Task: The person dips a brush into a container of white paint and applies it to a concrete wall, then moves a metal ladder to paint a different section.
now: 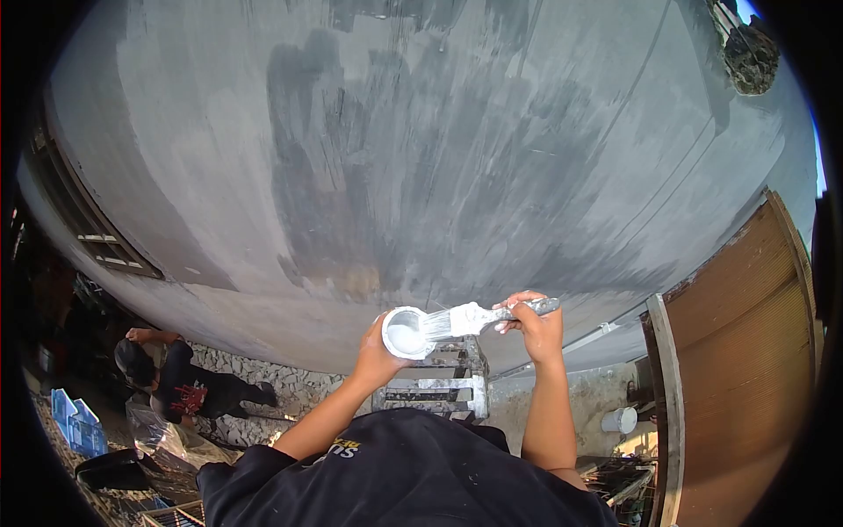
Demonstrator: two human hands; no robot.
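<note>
The paintbrush [470,318] is lying nearly level in front of the grey wall [421,158], its pale, paint-loaded bristles dipping into the mouth of a small paint cup [407,333] filled with white paint. The right hand [534,323] is wrapping its grip tight around the brush handle, fingers curled over the top and the handle end sticking out past them to the right. The left hand [378,351] is cupping the paint cup from below and behind, its grip closed on the cup's wall (the fingers themselves are mostly hidden by the cup). Both forearms are rising from a dark shirt at the bottom edge.

Just beneath the hands a paint-splashed ladder [443,382] is standing against the wall. The wall is showing darker, wet-looking brush streaks across its middle. A brown corrugated panel [746,351] is leaning at the right, with a white bucket [620,420] on the ground near it. Down at the left another person [180,382] in dark clothes is crouching on rubble, beside blue boxes [77,422].
</note>
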